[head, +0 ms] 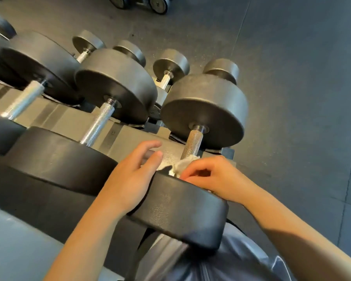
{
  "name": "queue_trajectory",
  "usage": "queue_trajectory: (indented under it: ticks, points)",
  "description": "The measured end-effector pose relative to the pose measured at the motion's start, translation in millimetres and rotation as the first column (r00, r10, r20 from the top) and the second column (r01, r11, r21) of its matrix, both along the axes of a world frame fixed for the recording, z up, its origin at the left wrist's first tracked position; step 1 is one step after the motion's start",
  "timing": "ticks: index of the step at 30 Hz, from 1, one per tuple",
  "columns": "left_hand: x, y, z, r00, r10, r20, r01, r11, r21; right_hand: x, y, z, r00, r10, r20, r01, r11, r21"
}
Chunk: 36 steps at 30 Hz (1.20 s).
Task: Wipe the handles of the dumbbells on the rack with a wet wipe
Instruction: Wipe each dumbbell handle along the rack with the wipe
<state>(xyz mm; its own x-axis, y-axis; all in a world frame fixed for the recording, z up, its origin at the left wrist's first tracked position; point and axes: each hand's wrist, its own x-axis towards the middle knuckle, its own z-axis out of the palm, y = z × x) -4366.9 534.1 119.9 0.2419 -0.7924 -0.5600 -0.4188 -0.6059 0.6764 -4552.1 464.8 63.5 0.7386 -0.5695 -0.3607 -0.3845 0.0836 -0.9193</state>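
Several black dumbbells lie side by side on a grey rack. The rightmost dumbbell has a knurled metal handle running toward me. A crumpled white wet wipe sits at the near end of that handle, just behind the near weight head. My right hand pinches the wipe with curled fingers. My left hand rests on the left edge of the near weight head, fingers relaxed and spread, holding nothing.
The neighbouring dumbbell's handle lies bare to the left, with another one further left. Smaller dumbbells sit on a lower tier behind. Dark rubber floor spreads to the right; more dumbbells stand at the far top.
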Motion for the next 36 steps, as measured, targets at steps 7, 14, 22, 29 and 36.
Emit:
queue_trajectory:
  ticks: [7, 14, 22, 29, 36]
  points:
    - [-3.2, -13.3, 5.5, 0.993, -0.096, 0.062, 0.100, 0.993, -0.057, 50.2, -33.4, 35.2, 0.839, 0.388, -0.382, -0.495, 0.835, -0.240]
    - [-4.1, -14.2, 0.5, 0.995, -0.102, -0.012, 0.102, 0.995, -0.021, 18.1, -41.1, 23.4, 0.827, 0.524, -0.203, -0.542, 0.839, -0.042]
    - [-5.5, -15.3, 2.8, 0.986, -0.102, 0.130, 0.101, 0.995, 0.021, 20.9, -40.2, 11.0, 0.834, 0.532, -0.148, -0.507, 0.633, -0.585]
    - [-30.6, 12.6, 6.2, 0.677, 0.584, 0.449, -0.443, 0.810, -0.384, 88.3, -51.4, 14.8, 0.568, 0.710, -0.416, -0.822, 0.468, -0.324]
    - [-88.1, 40.1, 1.1, 0.574, 0.809, 0.126, -0.683, 0.558, -0.471, 46.2, -49.3, -5.6, 0.705, 0.677, -0.209, -0.654, 0.508, -0.561]
